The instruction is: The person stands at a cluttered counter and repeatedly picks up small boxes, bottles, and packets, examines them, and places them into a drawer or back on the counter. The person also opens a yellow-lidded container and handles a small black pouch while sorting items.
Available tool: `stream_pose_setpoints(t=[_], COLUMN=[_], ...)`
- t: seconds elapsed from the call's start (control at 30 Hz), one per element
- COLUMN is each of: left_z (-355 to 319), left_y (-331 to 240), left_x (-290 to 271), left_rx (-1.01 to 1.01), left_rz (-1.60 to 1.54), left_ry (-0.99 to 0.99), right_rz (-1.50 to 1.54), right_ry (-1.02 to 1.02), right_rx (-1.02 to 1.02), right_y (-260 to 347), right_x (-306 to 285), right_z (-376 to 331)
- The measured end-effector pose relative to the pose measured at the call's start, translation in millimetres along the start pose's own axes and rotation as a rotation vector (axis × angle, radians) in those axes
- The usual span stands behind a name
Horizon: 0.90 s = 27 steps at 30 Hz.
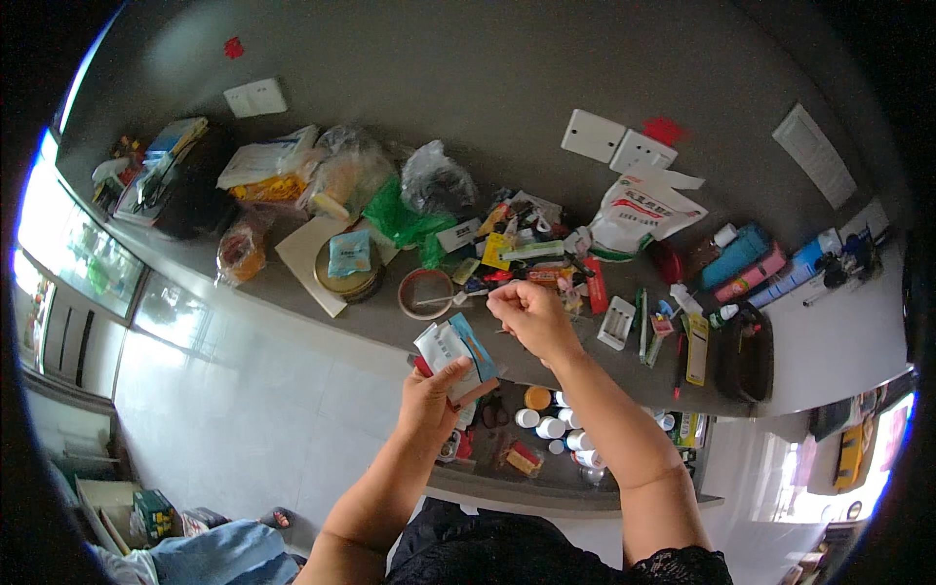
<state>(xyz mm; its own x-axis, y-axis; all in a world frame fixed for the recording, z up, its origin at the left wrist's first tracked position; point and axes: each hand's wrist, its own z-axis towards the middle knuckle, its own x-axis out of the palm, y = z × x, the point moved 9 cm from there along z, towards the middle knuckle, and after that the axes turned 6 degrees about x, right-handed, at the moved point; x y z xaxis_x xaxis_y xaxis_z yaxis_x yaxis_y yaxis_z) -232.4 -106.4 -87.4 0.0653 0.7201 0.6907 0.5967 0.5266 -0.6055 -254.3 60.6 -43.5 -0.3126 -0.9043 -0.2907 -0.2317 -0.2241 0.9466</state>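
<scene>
- Clamped in the left hand point(429, 395) is a small stack of flat white, blue and red cardboard packets point(453, 353), thumb across them.
- Just beyond the packets, the right hand point(531, 314) pinches closed; anything held is too small to tell.
- Sorting seems underway; adding to the stack needs a steady left grip.
- Beyond the packets, a round brown tape roll point(426, 292) lies on the grey shelf point(322, 317).

Left hand point(434, 395) clasped, right hand point(531, 314) (fingers pinched) raised.

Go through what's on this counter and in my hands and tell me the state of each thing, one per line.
left hand: gripping a stack of small packets
right hand: fingers pinched shut, over the counter
tape roll: lying flat
white printed bag: upright, crumpled
round tin: closed, blue packet on top
black pouch: lying flat
</scene>
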Motion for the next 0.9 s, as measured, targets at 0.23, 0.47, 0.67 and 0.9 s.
stream_pose_setpoints(t=[0.23, 0.47, 0.67, 0.9], left_z=[-1, -11, -10, 11], left_y=[35, 76, 98, 76], left_x=[27, 38, 66, 44], left_rx=[-0.135, -0.332, -0.402, -0.190], left_rz=[0.060, 0.049, -0.131, -0.026], left_ry=[0.162, 0.190, 0.304, 0.178], right_rz=[0.126, 0.263, 0.505, 0.401], right_ry=[0.118, -0.106, -0.328, -0.552], right_rx=[0.130, 0.315, 0.329, 0.340], right_y=[-30, -71, -89, -118], right_x=[-7, -33, -68, -139], right_z=[-70, -107, -122, -110])
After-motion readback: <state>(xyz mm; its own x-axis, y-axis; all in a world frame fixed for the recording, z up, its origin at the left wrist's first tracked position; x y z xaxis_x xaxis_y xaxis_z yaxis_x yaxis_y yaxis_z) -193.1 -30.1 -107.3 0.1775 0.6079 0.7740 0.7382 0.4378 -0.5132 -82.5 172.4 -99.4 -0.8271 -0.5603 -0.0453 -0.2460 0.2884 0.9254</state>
